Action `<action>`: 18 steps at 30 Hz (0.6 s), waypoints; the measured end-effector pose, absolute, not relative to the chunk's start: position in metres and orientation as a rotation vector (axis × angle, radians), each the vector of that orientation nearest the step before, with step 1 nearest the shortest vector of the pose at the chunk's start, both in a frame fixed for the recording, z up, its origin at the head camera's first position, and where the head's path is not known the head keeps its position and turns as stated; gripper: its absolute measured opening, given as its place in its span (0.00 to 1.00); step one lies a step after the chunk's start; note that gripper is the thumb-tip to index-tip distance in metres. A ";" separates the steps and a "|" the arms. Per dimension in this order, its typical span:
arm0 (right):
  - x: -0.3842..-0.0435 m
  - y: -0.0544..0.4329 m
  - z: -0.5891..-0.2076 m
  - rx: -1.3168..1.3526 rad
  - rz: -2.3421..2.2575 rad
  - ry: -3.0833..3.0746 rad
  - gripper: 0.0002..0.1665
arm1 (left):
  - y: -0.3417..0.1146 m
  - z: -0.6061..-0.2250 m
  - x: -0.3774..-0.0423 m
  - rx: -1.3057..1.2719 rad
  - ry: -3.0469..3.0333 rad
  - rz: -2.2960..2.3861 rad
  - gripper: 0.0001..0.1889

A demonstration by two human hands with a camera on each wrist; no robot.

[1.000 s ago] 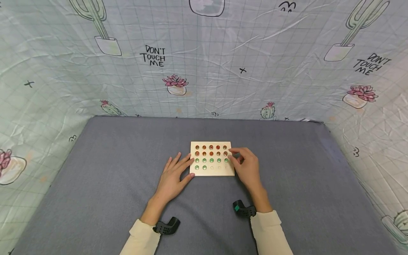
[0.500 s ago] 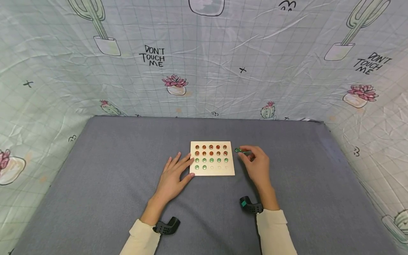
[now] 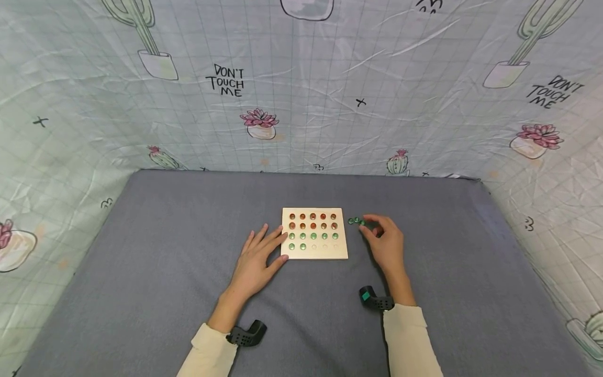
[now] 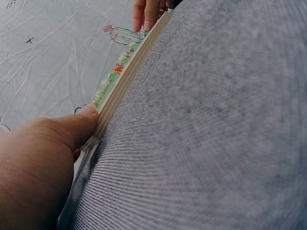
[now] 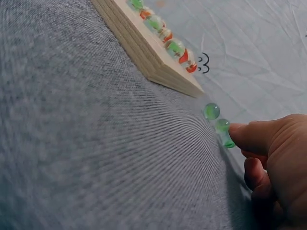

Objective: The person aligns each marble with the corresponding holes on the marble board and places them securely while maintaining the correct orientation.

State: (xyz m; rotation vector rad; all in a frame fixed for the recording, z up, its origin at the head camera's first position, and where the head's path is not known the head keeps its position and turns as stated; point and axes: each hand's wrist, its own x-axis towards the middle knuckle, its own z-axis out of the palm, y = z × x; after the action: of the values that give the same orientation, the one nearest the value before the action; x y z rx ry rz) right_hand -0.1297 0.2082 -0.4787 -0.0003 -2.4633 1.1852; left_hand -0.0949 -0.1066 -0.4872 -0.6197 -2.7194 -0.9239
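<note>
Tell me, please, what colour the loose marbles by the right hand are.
The marbles are see-through green, showing best in the right wrist view.

Board (image 3: 308,231) is toned pale wood, far marbles (image 3: 313,226) are tinted orange-red, near marbles (image 3: 313,236) and loose marbles (image 3: 350,221) green, desk (image 3: 212,220) is covered in grey, and gridded backdrop (image 3: 306,68) is printed with green cacti (image 3: 397,165) and pink succulents (image 3: 259,118).

Cactus-print backdrop (image 3: 311,133), grey cloth-covered table (image 3: 301,309)
</note>
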 end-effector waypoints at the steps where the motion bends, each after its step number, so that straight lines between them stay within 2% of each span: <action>1: -0.130 0.208 -0.479 -0.004 1.180 -2.474 0.16 | -0.107 -0.487 -0.095 -0.621 -2.720 -0.924 0.27; 18: -0.134 0.208 -0.479 -0.048 1.119 -2.569 0.17 | -0.104 -0.487 -0.091 -0.608 -2.729 -0.915 0.27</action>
State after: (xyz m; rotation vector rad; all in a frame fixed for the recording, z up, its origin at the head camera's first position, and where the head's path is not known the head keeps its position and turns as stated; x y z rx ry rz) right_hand -0.1340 0.2079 -0.4787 -0.0482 -2.5685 1.1186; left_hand -0.0912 -0.1040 -0.4869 -0.6079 -2.7287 -0.9145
